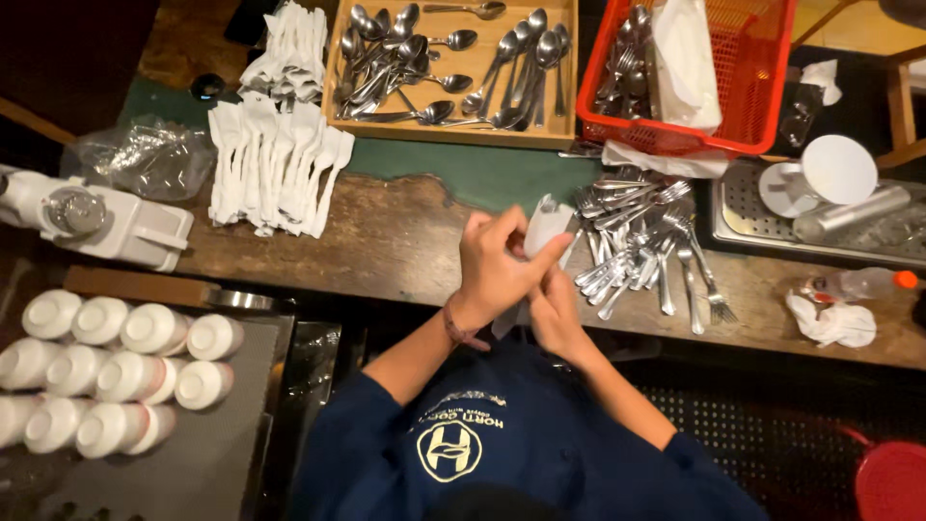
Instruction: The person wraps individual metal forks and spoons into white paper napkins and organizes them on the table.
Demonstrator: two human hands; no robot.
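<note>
Over on the left, white bottles [116, 371] lie packed together on a grey tray, and past them a row of wrapped cutlery bundles [275, 164] is laid out on the wooden table [405, 241] below a tray of loose spoons [453, 63]. Now to the middle: the left hand [497, 265] is curled over the top of a white paper napkin [542, 232], fingers folded down and thumb pressing it, while the right hand [558, 309] sits just beneath, closed around the lower end; both hands pinch the same roll, held up just above the table edge. Whether a piece of cutlery is inside it, I can't tell. That napkin looks thin, soft and light, likely to tear or unroll if tugged, so a firm pinch around the rolled middle seems the safest hold. Just right of the hands lies a heap of loose forks [641, 241], hard, smooth and probably slippery, best picked up by the handles. Beyond them stands a red basket [762, 87].
</note>
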